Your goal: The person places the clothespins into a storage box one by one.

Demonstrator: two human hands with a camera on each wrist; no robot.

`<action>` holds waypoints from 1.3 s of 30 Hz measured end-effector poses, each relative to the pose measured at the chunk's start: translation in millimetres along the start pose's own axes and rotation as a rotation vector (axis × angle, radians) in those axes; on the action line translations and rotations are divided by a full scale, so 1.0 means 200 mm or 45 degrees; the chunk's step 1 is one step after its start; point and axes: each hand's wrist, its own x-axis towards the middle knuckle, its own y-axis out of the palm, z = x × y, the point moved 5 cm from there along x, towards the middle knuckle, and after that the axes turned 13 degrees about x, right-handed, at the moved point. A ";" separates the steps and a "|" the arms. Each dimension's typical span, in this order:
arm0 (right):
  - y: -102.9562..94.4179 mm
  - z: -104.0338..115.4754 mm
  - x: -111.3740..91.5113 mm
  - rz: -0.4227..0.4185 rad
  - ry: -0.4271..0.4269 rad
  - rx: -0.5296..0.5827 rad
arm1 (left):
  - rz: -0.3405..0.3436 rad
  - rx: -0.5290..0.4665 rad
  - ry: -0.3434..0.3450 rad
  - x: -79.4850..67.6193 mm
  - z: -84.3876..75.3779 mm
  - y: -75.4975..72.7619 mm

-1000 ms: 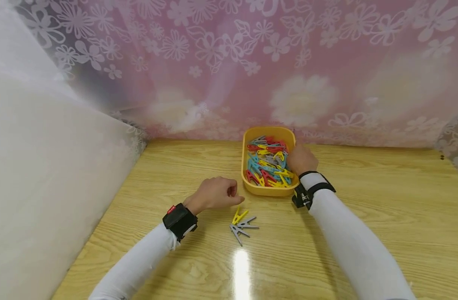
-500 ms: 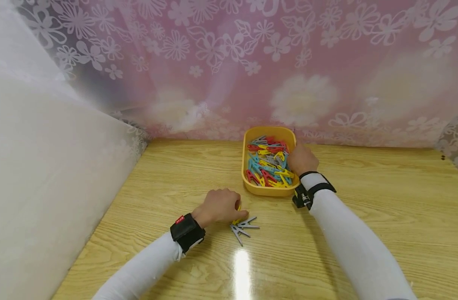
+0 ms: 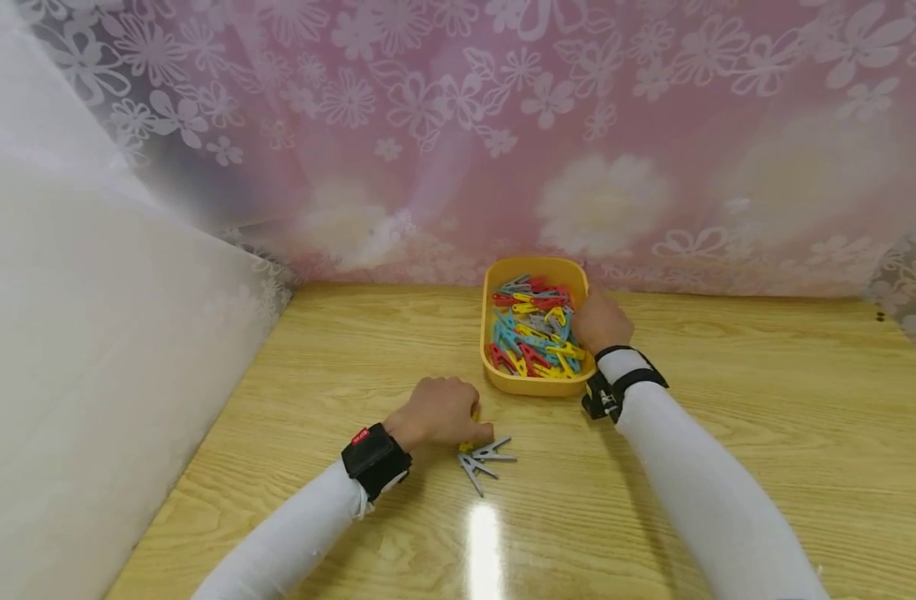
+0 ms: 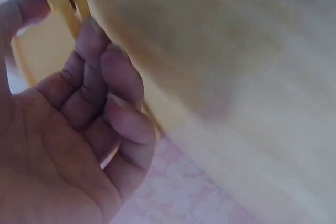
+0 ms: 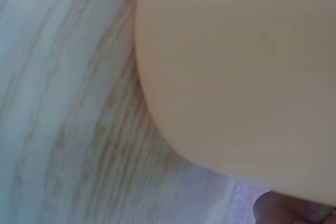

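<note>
In the head view my left hand [image 3: 441, 413] is low over the table, pinching a yellow clothespin [image 3: 467, 447] between thumb and fingers. The left wrist view shows that clothespin [image 4: 69, 1] at the fingertips, the other fingers curled. Two grey clothespins [image 3: 476, 473] lie spread on the wood right beside it. My right hand [image 3: 603, 322] grips the right rim of a yellow plastic basket [image 3: 536, 387]; its fingers are mostly hidden. The basket's smooth outer wall [image 5: 236, 87] fills much of the right wrist view, with a bit of finger [image 5: 286, 208] at the bottom corner.
Several red, yellow, blue and grey clothespins [image 3: 533, 333] fill the basket. The wooden table [image 3: 743, 400] ends at a pink flowered curtain [image 3: 442, 183] behind the basket. A white sheet [image 3: 112, 300] bounds the left side.
My left hand has moved slightly right and toward me, down onto the yellow clothespin, and now pinches it. The right hand stays at the basket rim.
</note>
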 end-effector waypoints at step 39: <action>0.00 -0.01 0.00 0.005 0.050 -0.027 | -0.397 -0.073 0.018 0.51 0.07 -0.49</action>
